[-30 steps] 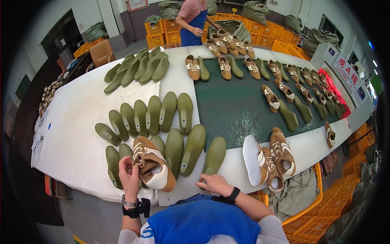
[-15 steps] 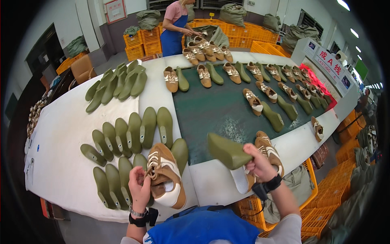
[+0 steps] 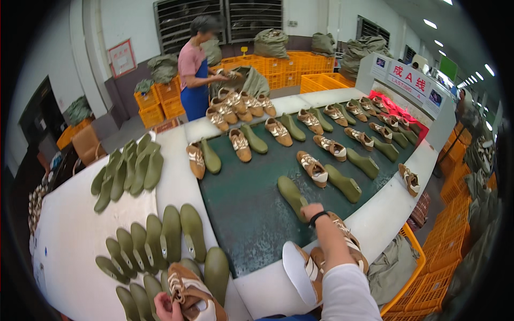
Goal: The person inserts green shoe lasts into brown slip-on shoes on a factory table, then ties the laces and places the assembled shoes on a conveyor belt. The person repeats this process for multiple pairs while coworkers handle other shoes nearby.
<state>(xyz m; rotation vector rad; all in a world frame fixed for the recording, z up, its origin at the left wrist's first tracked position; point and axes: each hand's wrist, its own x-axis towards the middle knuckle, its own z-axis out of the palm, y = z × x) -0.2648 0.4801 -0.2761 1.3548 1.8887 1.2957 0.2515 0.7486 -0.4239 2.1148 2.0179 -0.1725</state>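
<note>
My right hand point(image 3: 311, 212) is stretched forward over the green belt point(image 3: 241, 214). Its fingers are closed round one end of an olive-green shoe last point(image 3: 291, 193), which lies on or just above the belt. At the lower left, my left hand point(image 3: 168, 309) pinches the laced front of a brown and white sneaker point(image 3: 187, 289); the lower picture edge cuts off part of both. Beneath my right forearm lie more brown sneakers point(image 3: 345, 235), and a white sole point(image 3: 296, 273) faces up beside them.
Rows of green lasts point(image 3: 170, 230) stand on the white table point(image 3: 69, 224) at left. Sneakers point(image 3: 311, 167) paired with lasts line the belt farther off. A co-worker point(image 3: 194, 75) stands behind a shoe pile point(image 3: 235, 104). Orange crates point(image 3: 436, 267) are stacked at right.
My right hand has carried the last forward from the near white edge and lowered it toward the belt. The view has shifted; my left hand still grips the sneaker.
</note>
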